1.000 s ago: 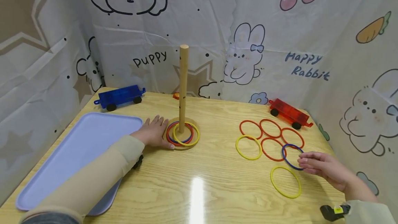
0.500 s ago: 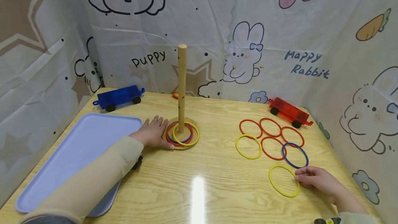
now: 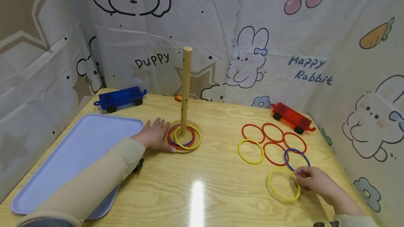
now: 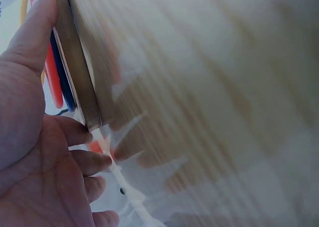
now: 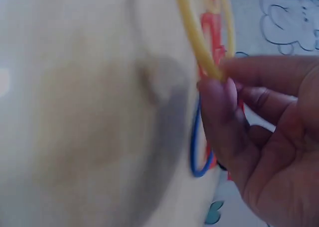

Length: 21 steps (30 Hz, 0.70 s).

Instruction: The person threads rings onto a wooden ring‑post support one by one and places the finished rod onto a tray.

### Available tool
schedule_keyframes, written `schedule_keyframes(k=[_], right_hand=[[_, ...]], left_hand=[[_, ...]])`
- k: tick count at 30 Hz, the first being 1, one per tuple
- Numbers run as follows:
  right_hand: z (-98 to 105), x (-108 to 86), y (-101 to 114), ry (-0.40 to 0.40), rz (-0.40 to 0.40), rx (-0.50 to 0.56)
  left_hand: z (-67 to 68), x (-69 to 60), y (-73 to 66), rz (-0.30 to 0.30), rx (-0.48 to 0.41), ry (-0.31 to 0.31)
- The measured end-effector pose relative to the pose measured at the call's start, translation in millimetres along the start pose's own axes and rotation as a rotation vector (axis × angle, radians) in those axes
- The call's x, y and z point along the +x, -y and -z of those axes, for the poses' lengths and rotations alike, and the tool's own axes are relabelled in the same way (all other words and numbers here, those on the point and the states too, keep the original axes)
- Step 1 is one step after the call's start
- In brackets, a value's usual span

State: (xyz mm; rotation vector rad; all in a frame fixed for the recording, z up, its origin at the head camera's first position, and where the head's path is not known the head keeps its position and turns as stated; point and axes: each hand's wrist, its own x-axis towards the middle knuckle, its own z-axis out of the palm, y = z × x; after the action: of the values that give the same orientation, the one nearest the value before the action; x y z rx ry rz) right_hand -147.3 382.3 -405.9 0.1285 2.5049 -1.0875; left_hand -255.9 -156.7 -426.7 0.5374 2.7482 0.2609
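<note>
Step in hand: picking up a yellow ring (image 5: 196,33), at the near right of the table (image 3: 227,185). Right hand (image 3: 315,181) pinches its rim between thumb and index finger; the other fingers bend behind. Ring appears tilted, partly off the surface.

Left hand (image 3: 153,136) rests at the round base (image 4: 79,62) of a tall wooden post (image 3: 186,90), fingers spread, thumb at the front edge. Stacked rings (image 3: 200,137) in red, blue and yellow encircle the post's foot.

Judgement: next move calls for a firm pinch and a clean lift. A blue ring (image 5: 193,155) lies just beyond the right fingers and could snag; contact cannot be told.

Farther off: four red rings (image 3: 242,132), another yellow ring (image 3: 250,163), red cart (image 3: 291,115). Left side: tray (image 3: 79,150), blue cart (image 3: 121,98).
</note>
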Motion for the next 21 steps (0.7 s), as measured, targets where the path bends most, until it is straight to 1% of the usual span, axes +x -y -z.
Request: schedule_keyframes(k=[2, 3, 6, 9, 11, 12, 14, 17, 19, 21], right_hand=[[9, 2.5, 10, 0.049, 0.046, 0.136], [14, 4.4, 16, 0.079, 0.090, 0.188], [26, 12.2, 39, 0.174, 0.267, 0.349], [31, 19.4, 76, 0.232, 0.409, 0.516], [31, 22.9, 108, 0.236, 0.465, 0.632], [31, 24.0, 127, 0.230, 0.484, 0.674], [30, 25.3, 166, 0.204, 0.509, 0.746], [26, 27.4, 223, 0.192, 0.532, 0.838], [20, 31.4, 256, 0.210, 0.555, 0.901], [12, 37.1, 284, 0.237, 0.581, 0.972]], left_hand=[[0.2, 0.2, -0.1, 0.003, -0.002, 0.001], [0.2, 0.3, -0.2, 0.004, 0.000, 0.001], [-0.7, 1.0, 0.1, 0.009, 0.001, -0.003], [-2.1, 1.0, 0.0, 0.008, -0.001, 0.002], [-2.8, 0.8, -0.4, 0.005, 0.003, 0.006], [-2.6, 0.8, -0.8, 0.008, 0.004, 0.013], [-1.9, 0.7, -1.5, 0.011, 0.006, 0.019], [1.0, -0.7, -3.5, 0.008, 0.001, 0.014], [2.4, -2.2, -4.4, 0.010, -0.004, 0.006], [2.6, -3.7, -4.5, 0.009, -0.010, -0.006]])
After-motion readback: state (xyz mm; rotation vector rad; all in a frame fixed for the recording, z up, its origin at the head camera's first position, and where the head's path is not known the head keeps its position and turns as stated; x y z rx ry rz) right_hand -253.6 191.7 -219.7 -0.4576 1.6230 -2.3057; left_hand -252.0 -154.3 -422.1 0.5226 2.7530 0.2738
